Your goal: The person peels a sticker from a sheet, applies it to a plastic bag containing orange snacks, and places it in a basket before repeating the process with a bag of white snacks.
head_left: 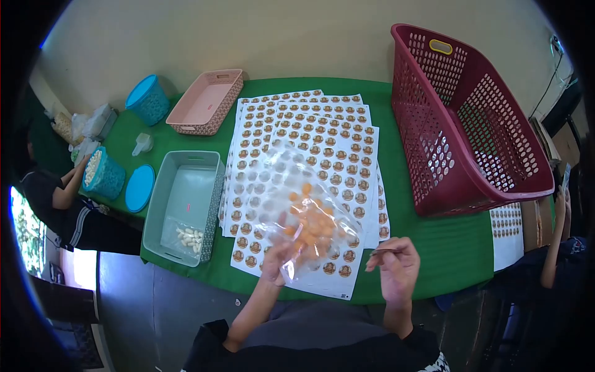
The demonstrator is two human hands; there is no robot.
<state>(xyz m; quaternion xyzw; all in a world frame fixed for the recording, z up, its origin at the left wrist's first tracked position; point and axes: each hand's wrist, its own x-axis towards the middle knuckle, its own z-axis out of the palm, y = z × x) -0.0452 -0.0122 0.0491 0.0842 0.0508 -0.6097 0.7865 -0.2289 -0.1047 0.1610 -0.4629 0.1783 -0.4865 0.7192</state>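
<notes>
A clear plastic bag [279,204] of orange pieces [319,230] is up in front, over the near part of the sticker sheets [338,121] overlapping on the green-covered desk [446,245]. The left hand [274,263] grips the bag's near left edge. To its right, the right hand [396,263] pinches a thin dark piece [385,251], seen nearly edge-on, between thumb and fingers. Left of the sheets, a grey-green tray [189,162] holds a bag of white pieces [189,240]; a maroon laundry basket [455,177] stands at the far right.
</notes>
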